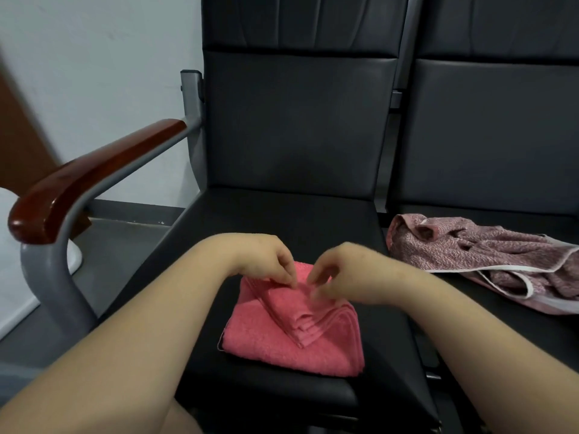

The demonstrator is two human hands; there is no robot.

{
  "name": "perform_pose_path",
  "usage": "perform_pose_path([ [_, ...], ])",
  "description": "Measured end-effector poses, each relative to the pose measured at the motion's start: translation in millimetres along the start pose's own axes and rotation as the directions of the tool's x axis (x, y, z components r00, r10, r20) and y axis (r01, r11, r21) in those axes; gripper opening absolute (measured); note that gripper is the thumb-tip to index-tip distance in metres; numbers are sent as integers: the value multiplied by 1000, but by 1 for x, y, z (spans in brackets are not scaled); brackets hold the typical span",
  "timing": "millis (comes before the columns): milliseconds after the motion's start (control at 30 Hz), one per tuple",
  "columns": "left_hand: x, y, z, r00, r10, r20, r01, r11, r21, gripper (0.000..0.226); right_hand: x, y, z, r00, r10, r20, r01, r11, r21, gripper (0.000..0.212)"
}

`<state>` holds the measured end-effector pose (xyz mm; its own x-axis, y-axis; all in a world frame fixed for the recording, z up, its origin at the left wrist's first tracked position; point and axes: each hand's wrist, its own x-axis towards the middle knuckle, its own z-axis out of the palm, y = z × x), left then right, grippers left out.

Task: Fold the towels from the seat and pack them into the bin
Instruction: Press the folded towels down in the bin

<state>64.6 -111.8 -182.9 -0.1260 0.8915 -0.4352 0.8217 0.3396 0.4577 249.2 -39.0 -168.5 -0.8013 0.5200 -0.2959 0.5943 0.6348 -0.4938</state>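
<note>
A coral-pink towel (291, 336) lies partly folded on the black seat (282, 214) in front of me. My left hand (266, 258) pinches its upper folded edge with curled fingers. My right hand (338, 274) is close beside it, its fingers curled onto the same raised fold; that hand is somewhat blurred. A crumpled mauve patterned towel (488, 255) with white trim lies on the neighbouring seat to the right. No bin is in view.
A wooden armrest (94, 173) on a grey metal frame borders the seat on the left. Tall black seat backs (297, 120) rise behind. A white object (18, 261) stands on the grey floor at far left.
</note>
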Motion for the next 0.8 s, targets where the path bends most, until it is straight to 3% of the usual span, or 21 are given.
perform_pose_path([
  [33, 4, 1, 3, 999, -2, -47, 3, 1000, 23, 7, 7, 8, -1, 996, 42, -81, -41, 999, 19, 8],
  [100, 12, 3, 10, 993, -3, -117, 10, 998, 63, 7, 21, 23, 3, 973, 147, -176, -150, 989, -8, 14],
  [267, 26, 10, 26, 962, 45, -269, -24, 996, 84, 21, 32, 30, 19, 943, 334, -1, -323, 914, 245, 24],
  [367, 30, 15, 31, 951, 33, -308, -73, 990, -121, 35, 34, 28, 21, 945, 314, -94, -280, 923, 266, 17],
  [467, 33, 22, 34, 975, -64, -214, -30, 911, -410, 39, 30, 21, 18, 963, 190, -189, -125, 943, 307, 12],
  [533, 33, 25, 32, 980, -112, -164, 11, 853, -522, 28, 23, 14, 14, 988, 109, -110, -68, 943, 326, 14],
  [633, 32, 22, 29, 983, -150, -101, 74, 843, -533, 32, 22, 12, 12, 994, 107, 7, -103, 940, 324, 19],
  [733, 34, 21, 31, 967, -212, -139, 130, 887, -442, 6, 35, 24, 14, 959, 281, 41, -274, 878, 392, 15],
  [800, 36, 24, 31, 958, -234, -164, 143, 890, -433, 9, 42, 33, 16, 918, 367, 152, -396, 829, 394, 14],
])
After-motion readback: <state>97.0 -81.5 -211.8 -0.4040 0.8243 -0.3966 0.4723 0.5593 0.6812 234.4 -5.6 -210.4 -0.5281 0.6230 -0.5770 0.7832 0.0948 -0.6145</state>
